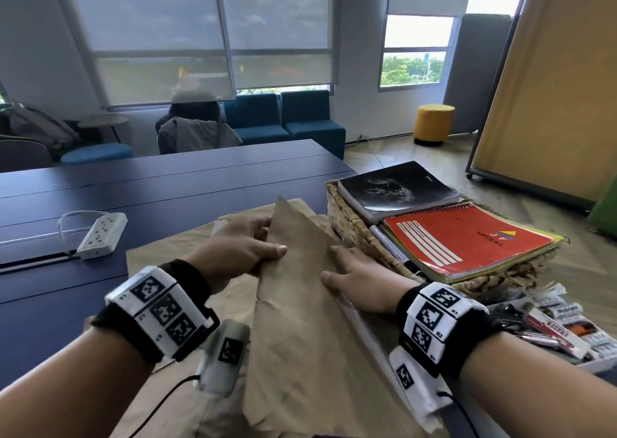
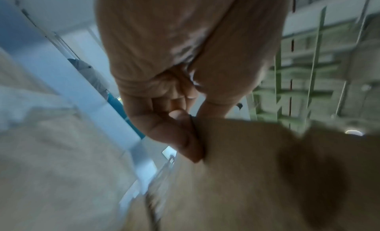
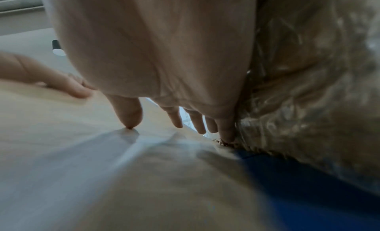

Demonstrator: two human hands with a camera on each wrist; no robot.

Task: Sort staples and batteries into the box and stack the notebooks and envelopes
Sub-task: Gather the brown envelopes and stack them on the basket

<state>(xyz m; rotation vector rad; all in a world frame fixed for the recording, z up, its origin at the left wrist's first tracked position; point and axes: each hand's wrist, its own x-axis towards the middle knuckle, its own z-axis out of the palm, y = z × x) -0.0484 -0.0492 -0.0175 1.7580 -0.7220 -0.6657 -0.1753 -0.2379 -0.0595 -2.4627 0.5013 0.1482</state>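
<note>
A large brown envelope (image 1: 293, 304) lies tilted on top of several other brown envelopes (image 1: 160, 257) spread over the blue table. My left hand (image 1: 267, 238) grips its left edge, thumb on top and fingers curled underneath; the left wrist view shows the left hand (image 2: 185, 129) pinching the envelope (image 2: 246, 169). My right hand (image 1: 337, 264) rests flat on the envelope's right side, its straight fingers (image 3: 131, 117) touching the paper (image 3: 123, 169). A black notebook (image 1: 397, 187) and a red spiral notebook (image 1: 467, 240) lie on a wicker basket (image 1: 350, 233).
A shallow white box (image 1: 597, 365) holding staple packs and batteries (image 1: 564, 330) sits at the right edge behind my right wrist. A white power strip (image 1: 101, 235) lies on the blue table (image 1: 167, 183) at the left. The basket wall (image 3: 308, 104) stands right beside my right hand.
</note>
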